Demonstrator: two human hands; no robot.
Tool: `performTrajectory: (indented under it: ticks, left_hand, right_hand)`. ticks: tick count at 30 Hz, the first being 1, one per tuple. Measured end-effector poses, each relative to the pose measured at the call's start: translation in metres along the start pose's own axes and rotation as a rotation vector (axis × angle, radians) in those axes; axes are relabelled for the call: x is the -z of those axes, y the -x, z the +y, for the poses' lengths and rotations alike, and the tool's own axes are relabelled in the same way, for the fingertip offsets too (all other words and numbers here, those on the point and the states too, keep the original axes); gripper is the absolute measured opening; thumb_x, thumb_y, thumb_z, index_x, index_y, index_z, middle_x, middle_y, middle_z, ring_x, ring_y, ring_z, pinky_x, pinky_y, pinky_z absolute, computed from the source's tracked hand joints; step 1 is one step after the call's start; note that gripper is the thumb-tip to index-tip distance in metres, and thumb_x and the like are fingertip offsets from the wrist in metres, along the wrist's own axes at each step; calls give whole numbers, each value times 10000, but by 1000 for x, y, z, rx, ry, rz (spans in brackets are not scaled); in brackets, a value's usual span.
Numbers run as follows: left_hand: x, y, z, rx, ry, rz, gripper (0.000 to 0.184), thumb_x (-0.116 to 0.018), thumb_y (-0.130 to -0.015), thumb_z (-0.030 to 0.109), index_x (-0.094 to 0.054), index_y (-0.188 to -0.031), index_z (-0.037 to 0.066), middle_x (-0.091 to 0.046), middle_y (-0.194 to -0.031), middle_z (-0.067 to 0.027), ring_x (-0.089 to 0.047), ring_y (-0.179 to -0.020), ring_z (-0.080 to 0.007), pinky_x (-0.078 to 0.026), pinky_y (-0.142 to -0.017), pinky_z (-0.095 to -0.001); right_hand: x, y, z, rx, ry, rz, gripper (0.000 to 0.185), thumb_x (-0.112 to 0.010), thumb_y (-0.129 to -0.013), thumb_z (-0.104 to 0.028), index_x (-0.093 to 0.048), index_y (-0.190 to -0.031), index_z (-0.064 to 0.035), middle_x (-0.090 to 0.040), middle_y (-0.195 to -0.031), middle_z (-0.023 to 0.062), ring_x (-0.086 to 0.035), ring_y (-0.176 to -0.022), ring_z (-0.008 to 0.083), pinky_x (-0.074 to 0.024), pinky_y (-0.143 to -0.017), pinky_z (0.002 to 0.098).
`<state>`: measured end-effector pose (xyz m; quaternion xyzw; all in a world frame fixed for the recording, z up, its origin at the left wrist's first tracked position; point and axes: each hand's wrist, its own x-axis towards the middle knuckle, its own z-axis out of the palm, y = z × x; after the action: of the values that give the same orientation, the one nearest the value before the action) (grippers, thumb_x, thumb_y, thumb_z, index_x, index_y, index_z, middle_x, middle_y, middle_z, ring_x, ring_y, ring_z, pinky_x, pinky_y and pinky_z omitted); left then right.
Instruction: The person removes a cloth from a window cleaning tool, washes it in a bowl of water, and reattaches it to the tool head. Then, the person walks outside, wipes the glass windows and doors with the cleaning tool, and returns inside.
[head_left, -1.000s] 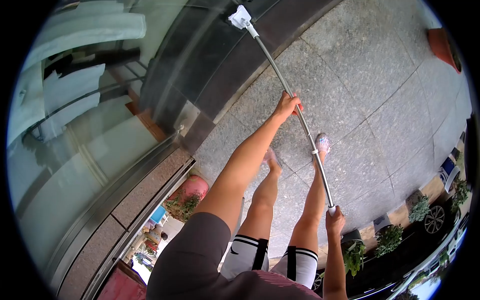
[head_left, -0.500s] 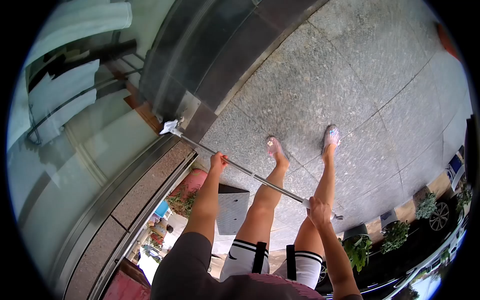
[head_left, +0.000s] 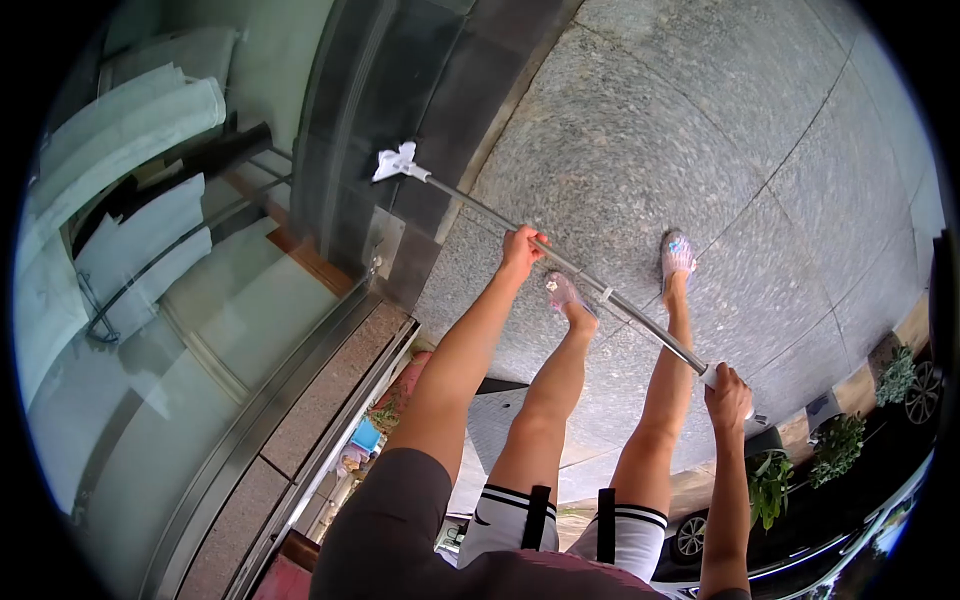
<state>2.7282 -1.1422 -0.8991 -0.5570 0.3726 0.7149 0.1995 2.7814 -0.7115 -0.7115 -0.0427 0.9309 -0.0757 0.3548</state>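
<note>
A long-handled mop (head_left: 480, 209), with a silver metal pole and a white head (head_left: 398, 162), slants across the view. My left hand (head_left: 524, 250) is wrapped round the pole below the head. At the other end, my right hand (head_left: 729, 395) grips the white handle end. The white head is over the dark tiled surface (head_left: 425, 95) beside the glass (head_left: 150, 300); whether it touches cannot be told.
Grey stone paving (head_left: 640, 120) lies under my feet in clear sandals. A stone ledge (head_left: 330, 390) with a metal frame runs along the left. Potted plants (head_left: 838, 447) and a dark car (head_left: 850, 500) stand at the lower right. A grey ramp (head_left: 490, 425) lies behind my legs.
The mop has swung up and to the right in view, its white head leaving the ledge corner for the dark tiles. Both hands moved right with it, keeping their grip.
</note>
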Motion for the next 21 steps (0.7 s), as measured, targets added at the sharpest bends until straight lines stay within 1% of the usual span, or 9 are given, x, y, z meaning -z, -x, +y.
performTrajectory:
  ticks: [3, 7, 8, 10, 11, 14, 17, 18, 21]
  left_hand:
    - [-75, -16, 27, -113, -147, -168, 63, -489, -781, 98, -478, -741, 51, -577, -702, -112, -598, -662, -262, -502, -627, -396]
    - [-160, -24, 83, -259, -373, -328, 61, -479, -798, 101, -442, -775, 58, -588, -700, -119, -607, -645, -238, -521, -604, -395]
    - [-171, -27, 94, -281, -417, -374, 65, -480, -799, 102, -429, -798, 61, -589, -696, -122, -608, -645, -232, -521, -592, -390]
    - [-173, -25, 99, -288, -424, -338, 89, -486, -796, 100, -413, -835, 66, -588, -691, -119, -609, -641, -226, -524, -575, -379]
    - [-173, -23, 101, -291, -428, -326, 107, -489, -794, 98, -404, -853, 69, -588, -689, -118, -609, -638, -224, -525, -566, -373]
    - [-136, -23, 83, -252, -421, -354, 155, -495, -788, 93, -387, -898, 77, -590, -699, -120, -610, -638, -223, -526, -557, -360]
    - [-85, -8, 56, -157, -420, -289, 133, -503, -776, 90, -406, -866, 79, -584, -715, -125, -607, -654, -222, -530, -580, -373]
    - [-63, -6, 42, -129, -403, -237, 119, -506, -775, 92, -415, -852, 78, -584, -716, -121, -606, -655, -221, -529, -585, -374]
    - [16, 6, -9, -46, -294, -28, 92, -508, -779, 109, -435, -819, 71, -586, -722, -107, -603, -660, -224, -521, -593, -380]
  right_hand:
    - [2, 8, 3, -124, 26, 54, 126, -567, -742, -127, -451, -727, -81, -564, -660, 138, -571, -599, 375, -454, -523, 467]
    - [-16, 7, -10, -255, -97, 105, 130, -589, -732, -141, -477, -756, -78, -579, -679, 159, -565, -620, 396, -441, -538, 484]
    - [-17, 2, -20, -270, -141, 92, 139, -595, -728, -132, -476, -760, -67, -575, -681, 171, -561, -636, 406, -437, -547, 489]
    - [-13, -2, -34, -299, -220, 51, 157, -607, -721, -115, -473, -768, -46, -566, -684, 193, -552, -668, 427, -428, -565, 498]
    - [-17, -2, -37, -270, -239, 53, 142, -597, -719, -113, -477, -742, -42, -566, -668, 199, -555, -657, 425, -429, -560, 496]
    - [-45, 14, -38, -228, -219, -20, 164, -608, -720, -161, -478, -713, -62, -572, -645, 176, -564, -611, 398, -436, -550, 481]
    - [-62, 36, -33, -185, -197, -62, 146, -598, -719, -145, -480, -710, -59, -572, -627, 181, -564, -591, 400, -435, -537, 486]
    - [-67, 44, -33, -179, -202, -79, 133, -592, -718, -137, -486, -704, -58, -572, -625, 184, -564, -586, 401, -433, -532, 487]
    - [-68, 55, -31, -75, -136, -149, 150, -607, -732, -163, -492, -737, -66, -574, -627, 158, -576, -577, 376, -450, -521, 466]
